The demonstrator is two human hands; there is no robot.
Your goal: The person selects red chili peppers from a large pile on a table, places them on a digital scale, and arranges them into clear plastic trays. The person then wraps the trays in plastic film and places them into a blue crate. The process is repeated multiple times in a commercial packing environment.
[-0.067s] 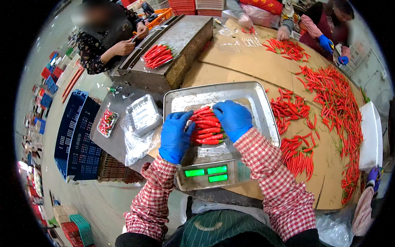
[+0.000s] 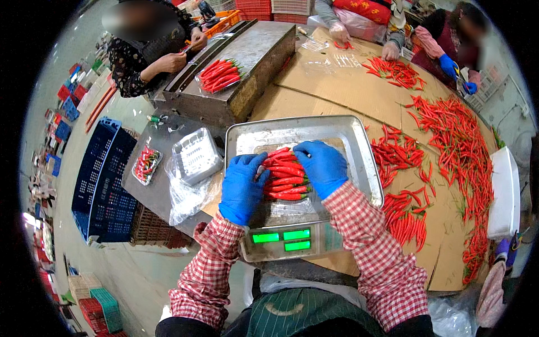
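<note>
A row of red chilies [image 2: 287, 173] lies side by side in the metal pan [image 2: 348, 126] of a weighing scale [image 2: 318, 240]. My left hand [image 2: 242, 188], in a blue glove, closes over the left ends of the chilies, thumb and fingers curled. At their far right end, the bent fingers of my right hand [image 2: 323, 167], gloved in blue too, press together on the upper chilies. Whether a tray lies under them is hard to see. Three green displays light up the scale's front.
Left of the scale stand clear plastic trays [image 2: 196, 157] and a small chili pack [image 2: 147, 165]. A packed tray of chilies [image 2: 220, 75] rests on the metal machine [image 2: 247, 67]. Loose chilies [image 2: 457, 146] cover the cardboard at right. Blue crates [image 2: 115, 188] stand at left. Co-workers handle things across the table.
The whole view has shifted slightly. Both my hands stay at the chilies, with almost no movement relative to the pan.
</note>
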